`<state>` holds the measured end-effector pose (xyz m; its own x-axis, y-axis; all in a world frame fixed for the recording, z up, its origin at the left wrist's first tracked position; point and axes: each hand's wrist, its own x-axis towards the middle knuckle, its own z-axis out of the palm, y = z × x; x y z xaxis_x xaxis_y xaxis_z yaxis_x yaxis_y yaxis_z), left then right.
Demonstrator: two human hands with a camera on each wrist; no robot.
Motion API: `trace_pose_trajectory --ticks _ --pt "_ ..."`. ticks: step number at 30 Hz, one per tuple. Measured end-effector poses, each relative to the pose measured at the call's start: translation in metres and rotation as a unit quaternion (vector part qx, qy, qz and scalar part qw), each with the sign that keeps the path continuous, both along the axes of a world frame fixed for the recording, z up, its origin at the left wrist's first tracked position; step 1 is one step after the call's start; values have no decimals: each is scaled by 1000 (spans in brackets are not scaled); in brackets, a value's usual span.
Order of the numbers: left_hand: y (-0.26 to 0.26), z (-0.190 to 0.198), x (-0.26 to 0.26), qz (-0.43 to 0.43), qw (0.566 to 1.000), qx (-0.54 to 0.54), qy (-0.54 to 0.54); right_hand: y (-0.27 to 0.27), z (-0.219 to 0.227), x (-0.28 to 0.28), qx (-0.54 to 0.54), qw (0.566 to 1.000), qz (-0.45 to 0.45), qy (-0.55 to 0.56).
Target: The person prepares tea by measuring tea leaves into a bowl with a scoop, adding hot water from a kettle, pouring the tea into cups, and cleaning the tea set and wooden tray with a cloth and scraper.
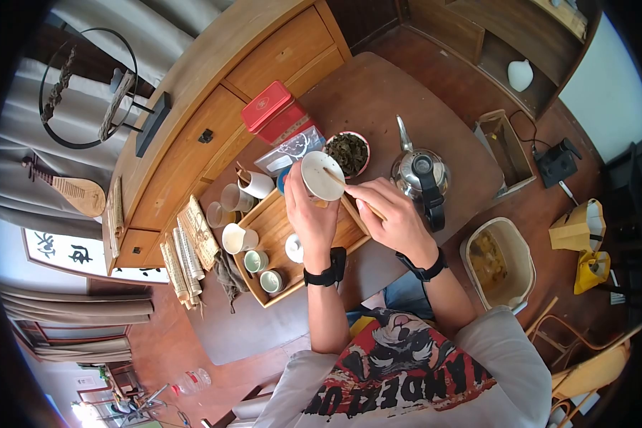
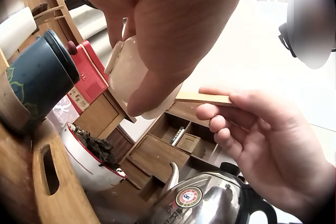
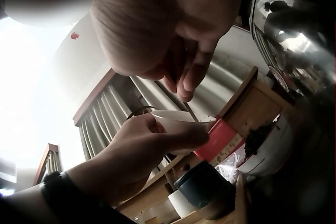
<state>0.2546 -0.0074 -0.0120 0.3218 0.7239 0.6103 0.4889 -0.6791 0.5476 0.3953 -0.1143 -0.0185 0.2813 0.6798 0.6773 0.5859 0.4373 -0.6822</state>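
Note:
A white cup (image 1: 322,176) is held tilted by the left hand (image 1: 312,221), whose thumb and fingers curl round it, above the wooden tray's (image 1: 285,287) far end. The right hand (image 1: 391,212) pinches a thin wooden stick (image 1: 335,176), its tip inside the cup. In the left wrist view the stick (image 2: 205,98) reaches from the right hand (image 2: 273,145) to the cup (image 2: 128,74). A red-rimmed bowl of dark leaves (image 1: 347,154) stands just beyond the cup. The dark blue cup (image 2: 42,77) stands beside that bowl and is mostly hidden in the head view.
On the tray stand small cups (image 1: 271,281), a white pitcher (image 1: 240,238) and a white lid (image 1: 294,247). A steel kettle (image 1: 421,173) stands right of the hands. Behind are a red tin (image 1: 272,114) and a plastic bag (image 1: 292,151). A bin (image 1: 499,264) stands on the floor at right.

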Motion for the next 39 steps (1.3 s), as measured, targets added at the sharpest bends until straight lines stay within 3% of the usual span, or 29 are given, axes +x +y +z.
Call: trace_pose_trajectory --ticks 2,10,25,39 --pt "2 -2 0 7 999 38 13 -2 0 3 8 1000 -3 8" --pt "0 1 -1 20 1000 3 9 -1 -5 16 -18 999 -49 12" --pt "-2 -2 -2 -25 999 -28 9 2 0 2 -10 998 50 19" --pt "-4 3 -1 -19 999 -28 4 -3 1 9 -13 999 28 -18"
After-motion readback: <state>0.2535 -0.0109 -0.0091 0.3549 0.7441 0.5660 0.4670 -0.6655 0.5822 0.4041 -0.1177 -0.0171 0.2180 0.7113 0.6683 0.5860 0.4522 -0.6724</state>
